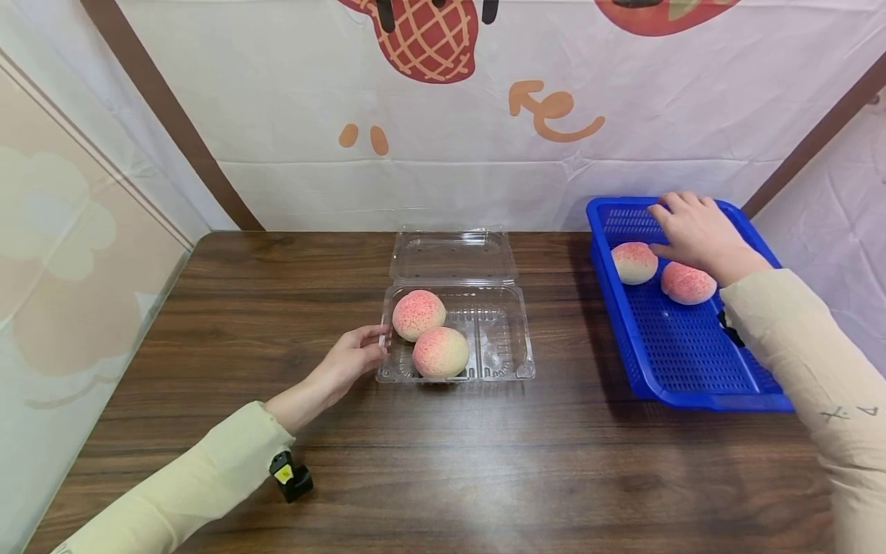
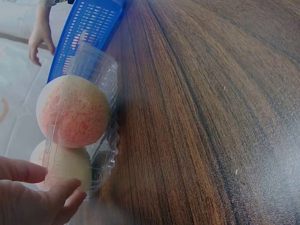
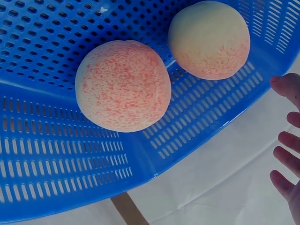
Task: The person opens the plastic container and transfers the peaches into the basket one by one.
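Observation:
My left hand [image 1: 344, 365] pinches the left rim of a clear plastic clamshell box [image 1: 500, 338], thumb on one side of the wall and fingers on the other. Its lid [image 1: 453, 256] lies back toward the wall. Two pink-and-cream peaches [image 1: 441, 352] sit in the box's left half. Over the far part of a blue basket [image 1: 640, 369], my right hand [image 1: 701, 237] hovers with fingers spread, holding nothing. In the basket lie two more peaches; the left one [image 1: 634, 263] is nearest the thumb, the other [image 1: 688, 283] lies below the wrist. The right wrist view shows fingers [image 3: 287, 161] apart from both peaches.
A dark wood-grain table [image 1: 484, 477] carries the box in the middle and the basket at the right. Behind its far edge hangs a pale printed cloth [image 1: 471, 131]. A small black device [image 1: 291, 475] is by the left cuff.

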A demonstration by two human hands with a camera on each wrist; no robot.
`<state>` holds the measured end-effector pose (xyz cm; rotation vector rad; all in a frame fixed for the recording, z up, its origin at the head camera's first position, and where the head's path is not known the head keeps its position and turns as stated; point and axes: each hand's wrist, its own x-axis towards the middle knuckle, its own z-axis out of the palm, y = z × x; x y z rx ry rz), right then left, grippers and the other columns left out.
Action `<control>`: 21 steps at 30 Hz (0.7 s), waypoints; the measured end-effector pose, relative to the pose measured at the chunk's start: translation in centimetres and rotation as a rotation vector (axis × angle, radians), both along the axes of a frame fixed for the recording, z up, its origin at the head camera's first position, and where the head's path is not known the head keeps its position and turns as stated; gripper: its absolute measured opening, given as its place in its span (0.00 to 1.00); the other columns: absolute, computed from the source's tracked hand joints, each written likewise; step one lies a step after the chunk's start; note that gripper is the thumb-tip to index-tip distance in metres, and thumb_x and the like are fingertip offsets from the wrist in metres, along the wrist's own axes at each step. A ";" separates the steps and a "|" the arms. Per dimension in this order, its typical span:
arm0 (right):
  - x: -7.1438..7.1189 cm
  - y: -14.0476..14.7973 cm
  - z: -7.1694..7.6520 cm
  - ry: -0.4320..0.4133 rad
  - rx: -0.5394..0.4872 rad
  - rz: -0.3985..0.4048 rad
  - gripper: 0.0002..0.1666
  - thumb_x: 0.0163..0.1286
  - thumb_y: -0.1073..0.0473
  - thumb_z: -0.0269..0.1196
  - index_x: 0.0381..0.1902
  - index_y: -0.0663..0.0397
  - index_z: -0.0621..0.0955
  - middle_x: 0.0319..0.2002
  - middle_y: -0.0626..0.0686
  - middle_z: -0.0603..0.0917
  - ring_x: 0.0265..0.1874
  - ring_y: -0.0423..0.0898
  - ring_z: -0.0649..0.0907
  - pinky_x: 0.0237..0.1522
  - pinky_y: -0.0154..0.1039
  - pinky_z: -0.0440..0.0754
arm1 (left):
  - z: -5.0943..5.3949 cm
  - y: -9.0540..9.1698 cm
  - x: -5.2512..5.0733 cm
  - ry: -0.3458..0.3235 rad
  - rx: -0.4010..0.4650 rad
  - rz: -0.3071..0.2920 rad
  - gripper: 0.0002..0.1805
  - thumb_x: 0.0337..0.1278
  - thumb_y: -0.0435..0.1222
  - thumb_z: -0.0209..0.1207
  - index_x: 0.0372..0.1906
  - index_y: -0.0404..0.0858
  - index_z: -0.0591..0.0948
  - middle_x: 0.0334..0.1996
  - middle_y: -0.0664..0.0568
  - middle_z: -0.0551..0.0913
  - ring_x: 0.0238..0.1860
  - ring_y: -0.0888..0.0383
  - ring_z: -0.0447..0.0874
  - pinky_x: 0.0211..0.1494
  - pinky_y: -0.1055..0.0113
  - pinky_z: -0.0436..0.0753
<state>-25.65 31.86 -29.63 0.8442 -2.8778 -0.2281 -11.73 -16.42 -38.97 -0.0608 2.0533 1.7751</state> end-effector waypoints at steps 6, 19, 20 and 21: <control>0.2 -0.4 0.1 0.013 0.010 0.025 0.33 0.50 0.58 0.69 0.50 0.73 0.71 0.49 0.72 0.69 0.50 0.69 0.66 0.49 0.66 0.64 | 0.1 0.0 0.0 0.004 -0.005 -0.001 0.26 0.58 0.23 0.41 0.61 0.18 0.56 0.55 0.28 0.65 0.53 0.48 0.67 0.57 0.63 0.72; 0.5 -1.6 0.7 0.035 0.004 0.074 0.33 0.51 0.58 0.69 0.51 0.72 0.71 0.50 0.72 0.69 0.51 0.68 0.66 0.52 0.66 0.63 | 0.0 0.0 0.0 0.004 -0.001 0.005 0.26 0.58 0.23 0.41 0.62 0.18 0.56 0.55 0.28 0.65 0.53 0.48 0.67 0.59 0.60 0.70; 0.5 -1.6 0.7 0.039 0.006 0.080 0.33 0.51 0.58 0.69 0.50 0.72 0.71 0.50 0.72 0.70 0.51 0.68 0.66 0.52 0.65 0.63 | 0.0 0.0 0.0 0.004 -0.003 0.005 0.25 0.58 0.23 0.41 0.61 0.18 0.56 0.55 0.28 0.65 0.53 0.48 0.67 0.59 0.59 0.70; 0.6 -1.7 0.7 0.039 0.004 0.084 0.33 0.51 0.58 0.69 0.50 0.72 0.71 0.50 0.72 0.70 0.51 0.68 0.66 0.52 0.65 0.64 | 0.0 0.0 0.1 0.004 -0.004 0.005 0.25 0.58 0.24 0.41 0.61 0.18 0.56 0.55 0.28 0.65 0.53 0.49 0.68 0.60 0.59 0.70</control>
